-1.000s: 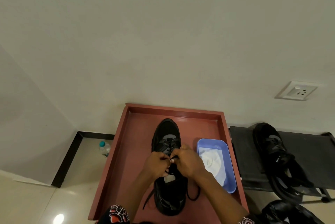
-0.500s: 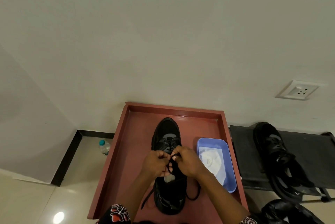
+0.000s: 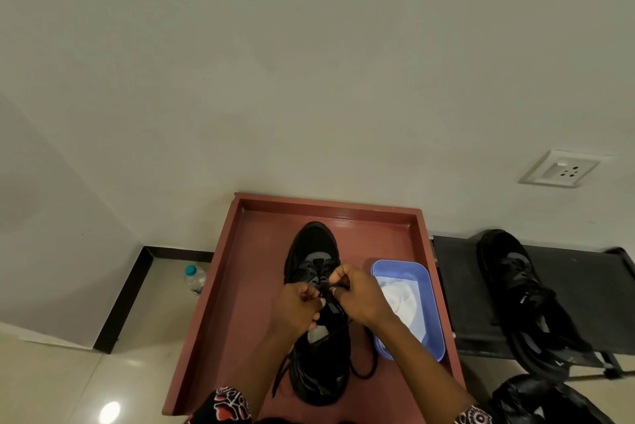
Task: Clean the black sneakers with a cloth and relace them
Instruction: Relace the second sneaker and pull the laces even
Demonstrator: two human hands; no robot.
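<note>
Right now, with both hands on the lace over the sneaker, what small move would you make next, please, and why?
Probably draw the lace snug: the left hand and right hand both pinch it over the sneaker tongue, while loose ends trail onto the tray.

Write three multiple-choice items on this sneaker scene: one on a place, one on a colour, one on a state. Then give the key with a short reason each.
1. Where does the white cloth lie?
A. in the tub
B. on the rack
C. on the floor

2. What colour is that tub?
A. red
B. blue
C. green

3. What are the left hand and right hand doing?
A. resting flat on the tray
B. wiping with the cloth
C. pinching the lace over the sneaker

Key: A, the cloth sits inside the tub's walls; B, its rim is blue; C, both hands' fingers curl round the lace above the tongue.
</note>
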